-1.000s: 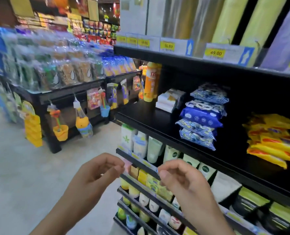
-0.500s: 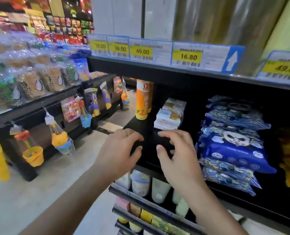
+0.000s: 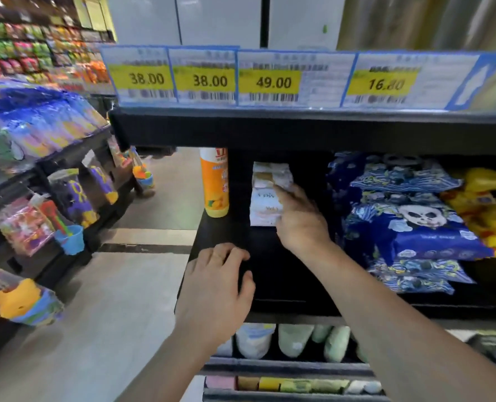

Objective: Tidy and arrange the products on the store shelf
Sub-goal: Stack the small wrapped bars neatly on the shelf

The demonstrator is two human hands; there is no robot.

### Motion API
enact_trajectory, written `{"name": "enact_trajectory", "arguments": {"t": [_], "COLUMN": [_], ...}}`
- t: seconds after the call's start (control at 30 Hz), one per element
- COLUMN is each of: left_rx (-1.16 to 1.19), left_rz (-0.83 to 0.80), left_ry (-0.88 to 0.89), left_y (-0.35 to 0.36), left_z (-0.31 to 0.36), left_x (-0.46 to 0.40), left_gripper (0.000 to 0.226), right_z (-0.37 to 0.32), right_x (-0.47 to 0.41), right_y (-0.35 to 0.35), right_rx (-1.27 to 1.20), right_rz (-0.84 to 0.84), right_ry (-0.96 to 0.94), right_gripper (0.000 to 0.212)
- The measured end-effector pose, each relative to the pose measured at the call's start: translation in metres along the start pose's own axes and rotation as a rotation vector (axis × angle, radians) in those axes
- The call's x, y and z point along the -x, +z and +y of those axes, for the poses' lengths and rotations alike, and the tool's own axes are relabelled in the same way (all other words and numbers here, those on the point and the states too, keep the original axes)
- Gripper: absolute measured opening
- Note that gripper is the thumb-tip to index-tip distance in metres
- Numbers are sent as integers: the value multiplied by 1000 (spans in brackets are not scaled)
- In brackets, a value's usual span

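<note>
The right hand [image 3: 300, 220] is deep in the shelf [image 3: 270, 274], its fingers [image 3: 281, 191] curled round the right edge of the white packs [image 3: 265, 198], which lie stacked at the back between the orange bottle [image 3: 214, 184] and the blue bags [image 3: 409, 216]. The left hand [image 3: 214, 288] rests on the front left of the shelf with fingers loosely spread, holding nothing. The risks, as I judge them: the grip seems to catch only one side of the stack, so a pull forward could slide the upper pack off the lower one or twist the pile askew; the bottle stands upright just left of the packs and near the shelf's open end, so a sideways nudge could tip it to the floor; and the right forearm passes close by the leaning blue bags, which may slump if brushed. The yellow bags [image 3: 484, 210] beyond them lie well apart from the hand. Compared with half a second ago, both hands hovered together over the shelf's front edge with nothing in them; now the right has reached in to the packs, while the left has settled lower on the shelf, and the view has closed in on the price tags [image 3: 270, 79] above.
</note>
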State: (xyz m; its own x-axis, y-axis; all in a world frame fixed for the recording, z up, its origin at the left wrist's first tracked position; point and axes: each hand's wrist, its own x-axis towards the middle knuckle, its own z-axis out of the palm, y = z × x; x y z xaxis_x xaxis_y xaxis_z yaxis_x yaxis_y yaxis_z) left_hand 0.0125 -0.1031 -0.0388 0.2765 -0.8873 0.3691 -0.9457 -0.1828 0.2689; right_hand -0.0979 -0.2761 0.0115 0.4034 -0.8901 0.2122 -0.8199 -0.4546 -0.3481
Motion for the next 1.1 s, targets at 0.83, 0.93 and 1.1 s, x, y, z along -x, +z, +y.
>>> {"name": "enact_trajectory", "arguments": {"t": [0.83,0.93,1.1], "left_rx": [1196,1187,1159], "left_rz": [-153,-163,-246], "left_ry": [-179,-165,-78], "left_y": [-18,-19,-21], "left_z": [-15,-16,-19], "left_x": [-15,-13,-11], "left_gripper": [50,63,81], "right_z": [29,31,35], "right_x": [104,104,100], "right_y": [2,2,3], "right_rx": [-877,-922,-985], "right_rz": [-8,-35,-57], "right_ry": [-245,-223,-204], "right_gripper": [75,73,70]}}
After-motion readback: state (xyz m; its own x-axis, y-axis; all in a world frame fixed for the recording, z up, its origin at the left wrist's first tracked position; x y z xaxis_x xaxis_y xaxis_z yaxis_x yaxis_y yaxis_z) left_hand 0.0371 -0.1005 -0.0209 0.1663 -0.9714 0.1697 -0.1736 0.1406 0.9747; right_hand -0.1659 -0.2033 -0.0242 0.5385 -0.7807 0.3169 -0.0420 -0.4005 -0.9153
